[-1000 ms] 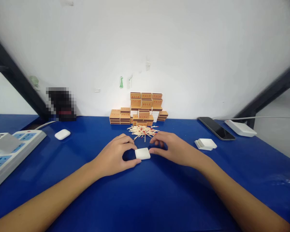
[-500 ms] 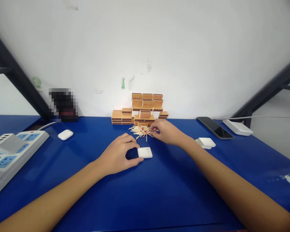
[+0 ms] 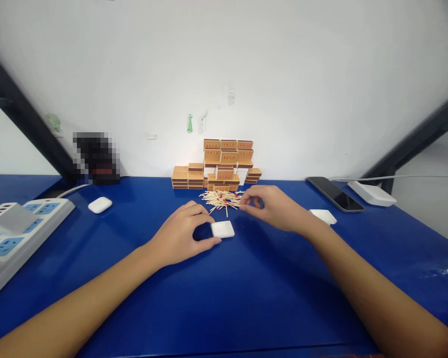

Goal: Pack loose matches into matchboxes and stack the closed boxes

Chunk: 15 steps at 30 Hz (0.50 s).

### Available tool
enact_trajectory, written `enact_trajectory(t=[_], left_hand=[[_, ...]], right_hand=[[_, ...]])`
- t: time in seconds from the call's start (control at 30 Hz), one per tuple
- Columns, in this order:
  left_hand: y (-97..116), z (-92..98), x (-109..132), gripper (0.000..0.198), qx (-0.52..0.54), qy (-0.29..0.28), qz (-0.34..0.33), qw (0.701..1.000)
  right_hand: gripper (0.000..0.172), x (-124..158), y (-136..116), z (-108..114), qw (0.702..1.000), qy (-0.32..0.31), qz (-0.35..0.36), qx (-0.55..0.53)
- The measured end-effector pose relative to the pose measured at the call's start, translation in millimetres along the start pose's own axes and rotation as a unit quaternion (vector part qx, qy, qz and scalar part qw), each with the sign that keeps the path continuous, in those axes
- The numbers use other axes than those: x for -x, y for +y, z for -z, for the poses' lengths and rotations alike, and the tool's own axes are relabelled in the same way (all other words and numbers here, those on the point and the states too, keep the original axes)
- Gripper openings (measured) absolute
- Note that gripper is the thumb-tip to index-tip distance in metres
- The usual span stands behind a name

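My left hand [image 3: 184,231] has its thumb and fingers closed on the left end of a small white box [image 3: 223,229] that lies flat on the blue tabletop. Just beyond the box spreads a loose pile of matches [image 3: 220,199], pale sticks with red heads. At the pile's right edge my right hand [image 3: 271,206] is pinched, with what looks like a match stick at its fingertips. The fingers hide most of it. Behind the pile stand stacked matchboxes [image 3: 228,156], orange and brown, against the wall.
Further right, a white box [image 3: 323,216] is partly covered by my right forearm. A black phone [image 3: 336,194] and a white device [image 3: 371,193] lie beyond it. On the left are a white earbud case [image 3: 100,205] and a power strip [image 3: 30,233].
My right hand has shifted a little to the right, toward the edge of the match pile. My left hand keeps its hold on the white box. The view has tilted slightly.
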<state>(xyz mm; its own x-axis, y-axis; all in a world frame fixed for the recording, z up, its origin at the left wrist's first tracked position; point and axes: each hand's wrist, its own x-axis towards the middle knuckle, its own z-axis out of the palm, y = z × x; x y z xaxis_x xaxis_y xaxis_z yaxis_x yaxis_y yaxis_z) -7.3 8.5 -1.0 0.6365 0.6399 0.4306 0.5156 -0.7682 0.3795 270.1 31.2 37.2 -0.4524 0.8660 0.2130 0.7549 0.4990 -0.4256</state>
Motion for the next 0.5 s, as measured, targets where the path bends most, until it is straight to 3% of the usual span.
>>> enact_trajectory(t=[0.5], left_hand=[[-0.5, -0.4, 0.3, 0.027, -0.007, -0.004, 0.006, 1.000]], right_hand=[[0.007, -14.3, 7.2, -36.9, 0.997, 0.039, -0.065, 0.001]])
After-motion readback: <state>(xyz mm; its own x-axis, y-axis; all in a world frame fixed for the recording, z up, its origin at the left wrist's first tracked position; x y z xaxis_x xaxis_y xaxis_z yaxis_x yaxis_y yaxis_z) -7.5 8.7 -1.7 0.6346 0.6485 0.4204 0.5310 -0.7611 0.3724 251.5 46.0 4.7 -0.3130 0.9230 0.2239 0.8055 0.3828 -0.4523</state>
